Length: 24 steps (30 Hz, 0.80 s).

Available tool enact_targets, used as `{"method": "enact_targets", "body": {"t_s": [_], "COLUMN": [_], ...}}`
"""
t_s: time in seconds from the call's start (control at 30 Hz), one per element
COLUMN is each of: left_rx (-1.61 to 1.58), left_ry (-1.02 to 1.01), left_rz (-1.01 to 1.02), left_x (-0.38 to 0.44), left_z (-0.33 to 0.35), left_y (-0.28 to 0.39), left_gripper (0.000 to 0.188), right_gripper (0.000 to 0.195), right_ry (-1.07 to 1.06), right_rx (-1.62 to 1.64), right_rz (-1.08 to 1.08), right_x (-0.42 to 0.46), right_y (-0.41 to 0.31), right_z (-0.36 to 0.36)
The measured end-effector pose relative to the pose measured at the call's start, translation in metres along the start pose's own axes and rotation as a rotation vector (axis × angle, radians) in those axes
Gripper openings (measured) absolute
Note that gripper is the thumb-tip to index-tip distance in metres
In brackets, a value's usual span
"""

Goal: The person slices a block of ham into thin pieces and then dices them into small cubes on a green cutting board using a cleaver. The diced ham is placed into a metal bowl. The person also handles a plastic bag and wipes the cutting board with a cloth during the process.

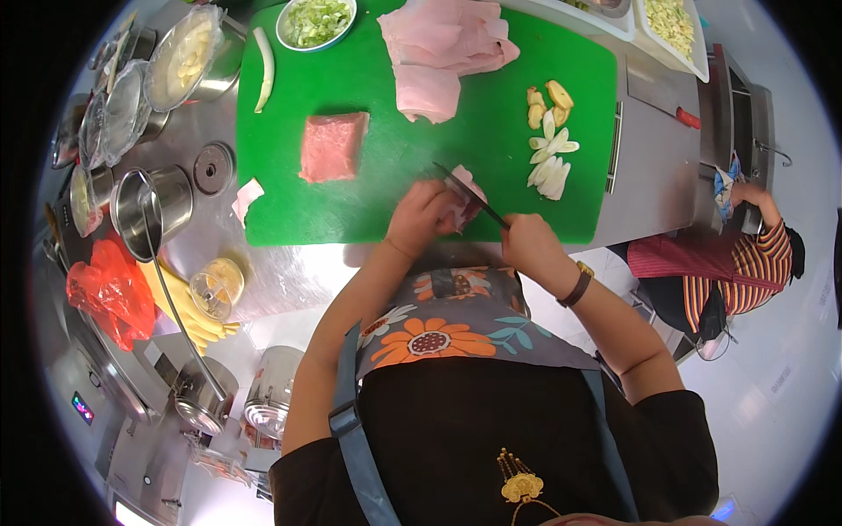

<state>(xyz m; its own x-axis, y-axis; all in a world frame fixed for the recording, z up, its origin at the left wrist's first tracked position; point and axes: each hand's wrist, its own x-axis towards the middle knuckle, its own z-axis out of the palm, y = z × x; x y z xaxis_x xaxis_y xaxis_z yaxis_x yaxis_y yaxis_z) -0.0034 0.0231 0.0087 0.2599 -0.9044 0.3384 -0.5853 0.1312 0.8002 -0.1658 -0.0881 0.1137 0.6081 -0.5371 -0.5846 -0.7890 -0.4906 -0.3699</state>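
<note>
On a green cutting board (289, 210), my left hand (424, 214) presses on a small piece of raw meat (468, 191) near the board's front edge. My right hand (536, 246) grips a knife, its dark blade (470, 196) lying slantwise over that meat. A block of raw meat (332, 148) sits to the left. Beyond my hands are pale sheets of raw skin or fat (441, 46). Cut white scallion pieces (549, 177) and ginger slices (559, 95) lie at the right. My left fingertips are partly blurred.
A bowl of chopped scallion (316, 23) stands at the back left. A cleaver (658, 85) rests right of the board. Steel pots (174, 197), a ladle (171, 289), a red plastic bag (115, 292) and yellow gloves (187, 306) are at left. A person (730, 269) stands at right.
</note>
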Motion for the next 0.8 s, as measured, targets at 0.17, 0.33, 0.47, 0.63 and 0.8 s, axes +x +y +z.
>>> {"method": "enact_targets", "body": {"t_s": [0.17, 0.33, 0.47, 0.63, 0.8], "left_rx": [0.049, 0.05, 0.022, 0.095, 0.057], "left_ry": [0.089, 0.109, 0.197, 0.225, 0.26], "left_rz": [-0.002, -0.035, -0.059, -0.027, -0.062], "left_x": [0.004, 0.001, -0.003, -0.013, -0.014], "left_z": [0.002, 0.002, -0.003, -0.002, 0.0], "left_y": [0.005, 0.003, 0.007, 0.005, 0.007], "left_gripper": [0.028, 0.031, 0.034, 0.035, 0.035], "right_gripper": [0.013, 0.016, 0.017, 0.016, 0.017], "right_ry": [0.032, 0.326, 0.282, 0.199, 0.075], "right_rx": [-0.085, 0.092, 0.069, -0.049, -0.155], "right_rz": [-0.037, -0.059, -0.035, -0.052, -0.029], "right_x": [0.025, 0.025, 0.009, -0.009, -0.019], "right_y": [-0.01, 0.002, 0.0, -0.027, -0.024], "right_z": [0.01, 0.027, -0.003, -0.007, -0.017]}}
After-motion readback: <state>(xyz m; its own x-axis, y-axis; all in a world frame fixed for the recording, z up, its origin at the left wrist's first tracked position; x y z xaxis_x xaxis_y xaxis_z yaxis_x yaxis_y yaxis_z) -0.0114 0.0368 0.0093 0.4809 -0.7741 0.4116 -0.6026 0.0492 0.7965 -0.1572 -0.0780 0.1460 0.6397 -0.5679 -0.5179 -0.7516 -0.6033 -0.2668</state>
